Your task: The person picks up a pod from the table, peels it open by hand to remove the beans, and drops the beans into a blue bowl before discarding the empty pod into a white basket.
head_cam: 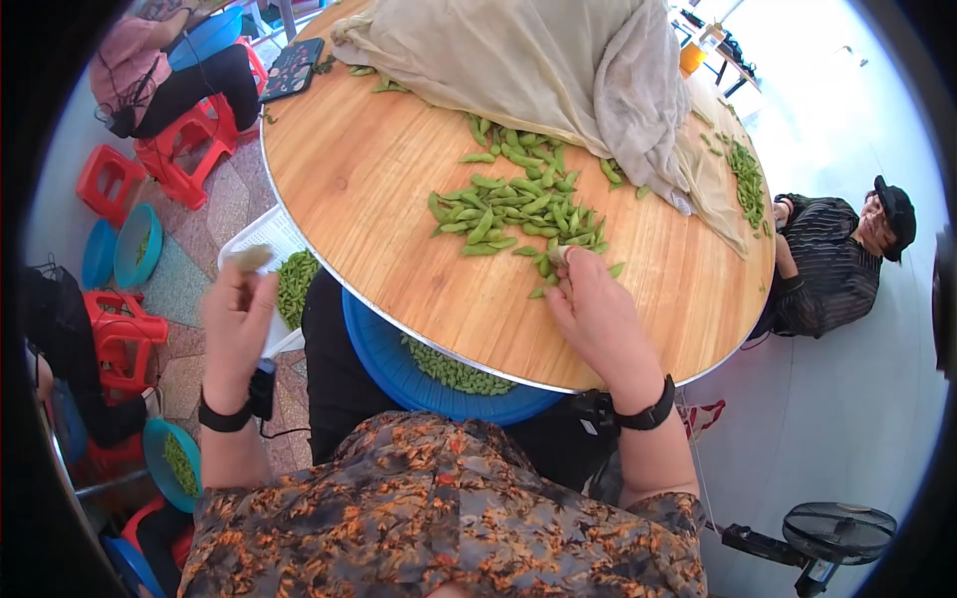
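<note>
Green soybean pods (516, 202) lie in a loose pile on a round wooden table (359, 202). My right hand (598, 314) is at the pile's near edge, fingertips among the pods. A light covering with a red band wraps one of its fingers; whether a pod is pinched there is unclear. My left hand (238, 321) is raised off the table's left edge, beside a white plastic basket (258, 235) of green pods (297, 288). Motion blurs its covered fingertip, so its grip cannot be made out. Below the table edge, a blue basin (374, 366) holds shelled green beans (456, 370).
A pale cloth (493, 67) covers a heap at the table's far side. A dark patterned notebook-like item (291, 69) lies far left. One person (822, 261) sits at right; others sit at left among red stools (187, 146) and teal basins (138, 243). A fan (841, 531) stands lower right.
</note>
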`<act>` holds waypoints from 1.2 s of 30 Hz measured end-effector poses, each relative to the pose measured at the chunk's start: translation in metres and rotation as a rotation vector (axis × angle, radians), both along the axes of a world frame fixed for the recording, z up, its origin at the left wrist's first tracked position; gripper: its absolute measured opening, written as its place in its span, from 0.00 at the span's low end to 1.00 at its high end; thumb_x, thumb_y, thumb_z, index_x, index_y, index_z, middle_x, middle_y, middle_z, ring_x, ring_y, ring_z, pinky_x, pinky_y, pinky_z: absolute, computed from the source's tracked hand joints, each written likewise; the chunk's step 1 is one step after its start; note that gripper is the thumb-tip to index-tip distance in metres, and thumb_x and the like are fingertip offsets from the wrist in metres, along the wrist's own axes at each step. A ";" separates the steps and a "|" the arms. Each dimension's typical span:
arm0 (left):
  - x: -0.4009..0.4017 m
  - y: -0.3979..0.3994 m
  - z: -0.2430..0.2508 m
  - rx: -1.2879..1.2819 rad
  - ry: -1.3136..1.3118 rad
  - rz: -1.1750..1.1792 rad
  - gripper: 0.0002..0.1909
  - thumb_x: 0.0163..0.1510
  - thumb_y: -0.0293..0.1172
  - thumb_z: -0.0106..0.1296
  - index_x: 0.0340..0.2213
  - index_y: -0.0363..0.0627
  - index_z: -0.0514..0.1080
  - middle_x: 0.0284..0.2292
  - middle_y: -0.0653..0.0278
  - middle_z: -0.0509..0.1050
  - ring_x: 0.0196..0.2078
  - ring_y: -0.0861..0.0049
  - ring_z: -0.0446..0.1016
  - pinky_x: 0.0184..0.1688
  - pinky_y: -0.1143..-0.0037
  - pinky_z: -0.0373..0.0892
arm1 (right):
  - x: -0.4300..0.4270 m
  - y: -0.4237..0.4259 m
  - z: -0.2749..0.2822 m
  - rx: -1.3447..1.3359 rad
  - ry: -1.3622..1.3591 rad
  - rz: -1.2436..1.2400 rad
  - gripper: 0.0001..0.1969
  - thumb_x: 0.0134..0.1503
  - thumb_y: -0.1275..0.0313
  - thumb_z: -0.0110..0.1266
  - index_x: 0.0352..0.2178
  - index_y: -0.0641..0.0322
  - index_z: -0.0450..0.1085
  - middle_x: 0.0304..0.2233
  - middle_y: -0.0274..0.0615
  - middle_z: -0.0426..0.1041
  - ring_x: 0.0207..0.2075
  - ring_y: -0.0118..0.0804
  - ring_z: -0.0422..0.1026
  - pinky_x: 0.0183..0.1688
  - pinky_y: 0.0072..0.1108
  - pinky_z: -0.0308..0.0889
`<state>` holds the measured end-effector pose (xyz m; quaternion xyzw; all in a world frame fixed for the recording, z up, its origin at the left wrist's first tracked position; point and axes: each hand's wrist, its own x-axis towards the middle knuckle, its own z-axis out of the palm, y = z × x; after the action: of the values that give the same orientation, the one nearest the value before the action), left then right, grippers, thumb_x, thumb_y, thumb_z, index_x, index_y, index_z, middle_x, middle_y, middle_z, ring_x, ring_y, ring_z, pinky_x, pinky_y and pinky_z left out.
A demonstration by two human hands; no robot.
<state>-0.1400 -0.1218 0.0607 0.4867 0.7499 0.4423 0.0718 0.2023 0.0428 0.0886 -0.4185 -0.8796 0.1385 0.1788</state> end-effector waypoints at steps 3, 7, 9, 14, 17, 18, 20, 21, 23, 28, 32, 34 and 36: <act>0.046 0.013 0.010 -0.056 -0.320 -0.346 0.10 0.53 0.25 0.49 0.38 0.36 0.70 0.29 0.67 0.70 0.32 0.87 0.67 0.35 0.83 0.64 | -0.011 -0.001 -0.002 -0.004 -0.090 0.032 0.15 0.50 0.77 0.48 0.40 0.64 0.59 0.38 0.50 0.68 0.32 0.53 0.71 0.31 0.35 0.68; 0.096 0.040 0.018 -0.112 -0.232 -0.638 0.09 0.51 0.26 0.51 0.36 0.37 0.71 0.27 0.63 0.71 0.27 0.84 0.69 0.29 0.82 0.65 | -0.010 0.005 -0.003 -0.222 0.084 0.004 0.16 0.49 0.77 0.48 0.41 0.65 0.59 0.38 0.52 0.68 0.36 0.54 0.70 0.35 0.36 0.68; 0.116 0.052 0.019 -0.090 -0.191 -0.696 0.09 0.51 0.26 0.52 0.35 0.37 0.71 0.26 0.62 0.71 0.25 0.82 0.70 0.28 0.83 0.65 | -0.009 0.008 -0.004 -0.251 0.087 0.020 0.18 0.48 0.77 0.48 0.42 0.65 0.58 0.39 0.54 0.68 0.38 0.56 0.69 0.39 0.36 0.67; 0.145 0.069 0.009 0.076 -0.085 -0.722 0.08 0.49 0.29 0.54 0.31 0.39 0.71 0.20 0.61 0.68 0.20 0.72 0.68 0.24 0.75 0.63 | -0.009 -0.002 -0.002 -0.385 0.289 0.019 0.16 0.49 0.79 0.47 0.42 0.65 0.58 0.35 0.46 0.67 0.34 0.44 0.70 0.35 0.29 0.67; 0.150 0.073 0.010 0.022 -0.012 -0.733 0.08 0.49 0.31 0.54 0.27 0.39 0.68 0.19 0.60 0.66 0.21 0.68 0.67 0.23 0.71 0.62 | -0.011 -0.012 0.016 -0.701 0.598 -0.056 0.14 0.51 0.78 0.47 0.41 0.63 0.59 0.33 0.37 0.66 0.26 0.28 0.67 0.27 0.21 0.64; 0.151 0.074 0.010 0.019 -0.008 -0.728 0.08 0.49 0.31 0.54 0.27 0.39 0.68 0.19 0.60 0.66 0.21 0.68 0.67 0.23 0.71 0.62 | -0.012 -0.016 0.022 -0.902 0.744 -0.105 0.13 0.52 0.78 0.47 0.41 0.62 0.60 0.32 0.32 0.64 0.23 0.20 0.64 0.22 0.16 0.61; 0.153 0.077 0.012 -0.078 -0.087 -0.790 0.11 0.52 0.35 0.50 0.26 0.38 0.67 0.22 0.54 0.70 0.26 0.56 0.69 0.27 0.66 0.64 | -0.015 -0.025 0.018 -0.881 0.774 -0.063 0.14 0.53 0.78 0.47 0.42 0.61 0.59 0.31 0.31 0.64 0.21 0.17 0.61 0.20 0.13 0.58; 0.153 0.078 0.010 -0.079 -0.083 -0.789 0.11 0.52 0.35 0.50 0.26 0.38 0.67 0.22 0.54 0.70 0.26 0.56 0.69 0.27 0.66 0.64 | -0.016 -0.028 0.017 -0.855 0.802 -0.027 0.14 0.53 0.78 0.47 0.42 0.60 0.59 0.31 0.29 0.63 0.19 0.14 0.59 0.17 0.10 0.54; 0.154 0.079 0.005 -0.049 -0.217 -0.824 0.10 0.55 0.33 0.48 0.26 0.38 0.66 0.19 0.56 0.67 0.23 0.62 0.67 0.25 0.70 0.62 | -0.016 -0.032 0.022 -0.846 0.819 -0.035 0.13 0.54 0.77 0.45 0.42 0.60 0.59 0.29 0.30 0.63 0.18 0.16 0.59 0.17 0.11 0.55; 0.153 0.073 0.004 -0.204 -0.779 -0.842 0.11 0.57 0.32 0.45 0.24 0.38 0.64 0.18 0.61 0.61 0.20 0.73 0.59 0.23 0.75 0.59 | -0.003 -0.031 0.019 -1.039 0.816 -0.009 0.10 0.56 0.77 0.39 0.41 0.61 0.58 0.23 0.32 0.62 0.14 0.20 0.58 0.15 0.14 0.55; 0.155 0.072 0.003 -0.040 -0.451 -0.853 0.11 0.56 0.31 0.46 0.22 0.39 0.63 0.17 0.60 0.60 0.19 0.70 0.59 0.22 0.74 0.58 | -0.005 -0.037 0.012 -1.194 0.822 0.065 0.09 0.53 0.79 0.36 0.38 0.62 0.57 0.19 0.32 0.60 0.13 0.22 0.58 0.14 0.15 0.55; 0.156 0.072 0.001 -0.014 -0.354 -0.844 0.11 0.55 0.30 0.47 0.22 0.39 0.63 0.18 0.59 0.61 0.19 0.66 0.61 0.22 0.72 0.58 | -0.005 -0.037 0.009 -1.192 0.763 0.091 0.07 0.54 0.79 0.37 0.36 0.62 0.56 0.18 0.32 0.60 0.13 0.22 0.58 0.14 0.15 0.54; 0.156 0.071 0.002 0.013 -0.258 -0.830 0.11 0.54 0.29 0.48 0.21 0.39 0.62 0.18 0.57 0.62 0.20 0.61 0.62 0.22 0.70 0.59 | -0.004 -0.037 0.007 -1.168 0.736 0.108 0.07 0.54 0.79 0.37 0.36 0.61 0.56 0.18 0.32 0.60 0.13 0.22 0.58 0.14 0.15 0.54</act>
<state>0.0162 -0.0505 0.0628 0.6883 0.4726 0.4379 0.3335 0.1979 0.0058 0.0958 -0.3277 -0.5629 0.7310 0.2037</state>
